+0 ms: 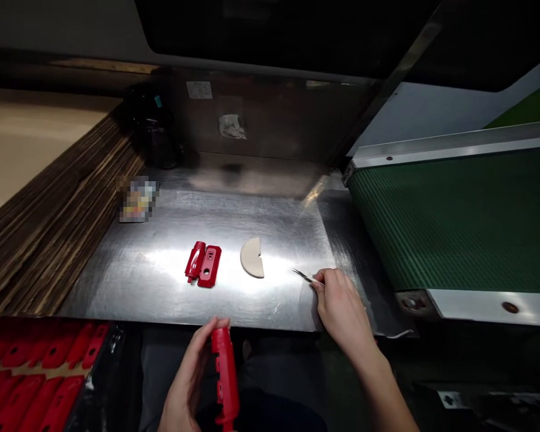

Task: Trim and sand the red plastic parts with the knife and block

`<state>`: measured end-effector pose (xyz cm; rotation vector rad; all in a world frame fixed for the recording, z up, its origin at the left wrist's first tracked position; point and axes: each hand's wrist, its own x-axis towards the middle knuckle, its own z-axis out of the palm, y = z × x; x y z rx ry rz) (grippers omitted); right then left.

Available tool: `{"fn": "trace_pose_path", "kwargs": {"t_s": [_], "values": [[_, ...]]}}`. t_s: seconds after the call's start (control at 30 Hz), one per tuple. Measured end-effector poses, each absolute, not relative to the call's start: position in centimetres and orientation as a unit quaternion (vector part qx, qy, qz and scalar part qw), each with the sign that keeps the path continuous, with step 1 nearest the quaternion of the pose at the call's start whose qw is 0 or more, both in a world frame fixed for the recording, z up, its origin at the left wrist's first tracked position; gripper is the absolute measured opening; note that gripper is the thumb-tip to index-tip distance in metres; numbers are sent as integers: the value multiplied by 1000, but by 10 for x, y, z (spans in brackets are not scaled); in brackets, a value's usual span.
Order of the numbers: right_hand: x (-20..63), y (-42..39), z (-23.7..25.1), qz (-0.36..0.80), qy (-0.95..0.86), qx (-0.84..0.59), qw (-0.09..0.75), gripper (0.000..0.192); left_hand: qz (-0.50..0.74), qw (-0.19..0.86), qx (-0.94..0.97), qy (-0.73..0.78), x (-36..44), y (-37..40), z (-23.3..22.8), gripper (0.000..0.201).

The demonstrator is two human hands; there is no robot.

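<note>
My left hand (189, 378) grips a red plastic housing part (226, 379) at the near edge of the metal worktop (162, 300). The housing is held upright, its notched side facing left. Over the right part of the worktop, my right hand (342, 303) pinches a pair of fine-tipped tweezers (302, 276), their points toward the left. Between the hands lies a beige half-round pad (252, 258) with a small notch in its straight side. Left of the pad rest two red plastic parts, a rounded one (195, 261) and a flat one with holes (210, 266), side by side.
A green conveyor belt (468, 222) runs along the right. Stacked cardboard (63, 204) borders the left, with a dark object (159, 132) behind it. Below left, a box holds several red housings (63, 402). A metal panel (279, 126) closes off the back.
</note>
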<state>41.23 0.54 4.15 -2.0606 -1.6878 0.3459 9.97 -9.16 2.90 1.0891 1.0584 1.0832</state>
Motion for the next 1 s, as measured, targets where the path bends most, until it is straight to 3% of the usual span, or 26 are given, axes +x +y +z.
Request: {"fn": "trace_pose_path", "kwargs": {"t_s": [0.17, 0.33, 0.43, 0.57, 0.73, 1.0], "values": [[411, -14, 53, 135, -552, -781, 259, 21, 437, 584, 509, 457, 90, -87, 30, 115], [391, -43, 76, 434, -544, -657, 289, 48, 389, 524, 613, 445, 83, -84, 35, 110], [372, -50, 84, 554, -539, -570, 279, 42, 372, 510, 645, 430, 82, -82, 40, 113], [357, -48, 95, 628, -550, -476, 276, 29, 364, 491, 679, 406, 81, -81, 48, 115], [348, -45, 113, 628, -622, -428, 189, 28, 340, 479, 706, 397, 76, -83, 53, 115], [328, -39, 127, 469, -767, -424, 113, 37, 331, 445, 729, 401, 74, -90, 56, 119]]}}
